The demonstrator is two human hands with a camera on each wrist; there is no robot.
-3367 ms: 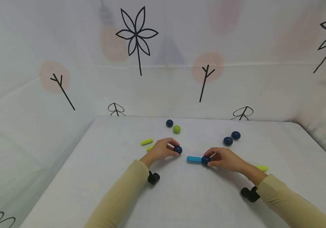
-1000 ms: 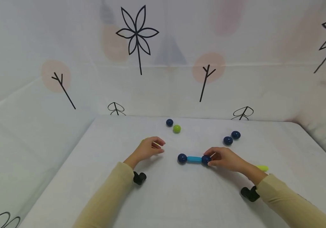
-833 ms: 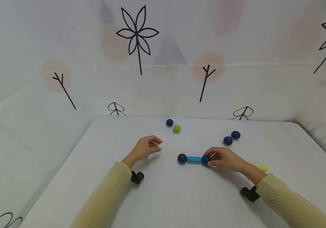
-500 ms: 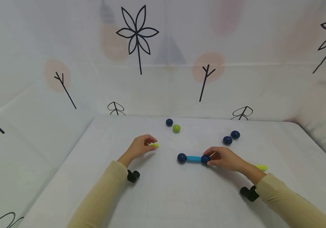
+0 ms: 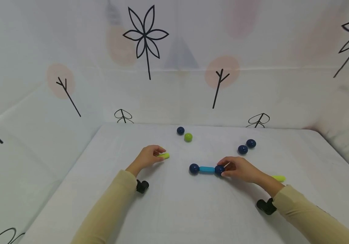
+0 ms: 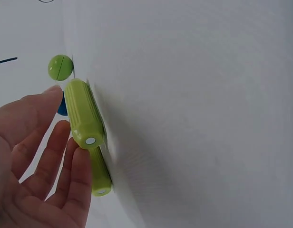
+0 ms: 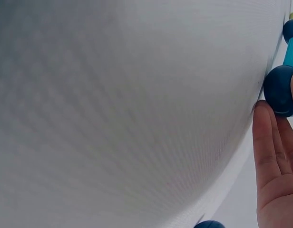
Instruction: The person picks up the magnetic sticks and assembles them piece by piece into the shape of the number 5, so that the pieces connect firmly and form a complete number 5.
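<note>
- Ideally, pinch the green rod (image 6: 83, 113) mid-length, ends free; steady the dark blue ball (image 5: 219, 170) at the right end of the light blue rod (image 5: 206, 169).
- Left hand (image 5: 148, 156): thumb and fingers about the green rod; can't tell if gripping. Second green rod (image 6: 101, 178) just beside.
- Right hand (image 5: 243, 169): pinches that ball. Light blue rod and left-end ball (image 5: 194, 169) sit between the hands.

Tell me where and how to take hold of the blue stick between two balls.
Pinch the blue stick at its middle, probably from above, across its narrow width. It lies sideways, with the left ball and right ball at its ends; the right hand holds the latter.
</note>
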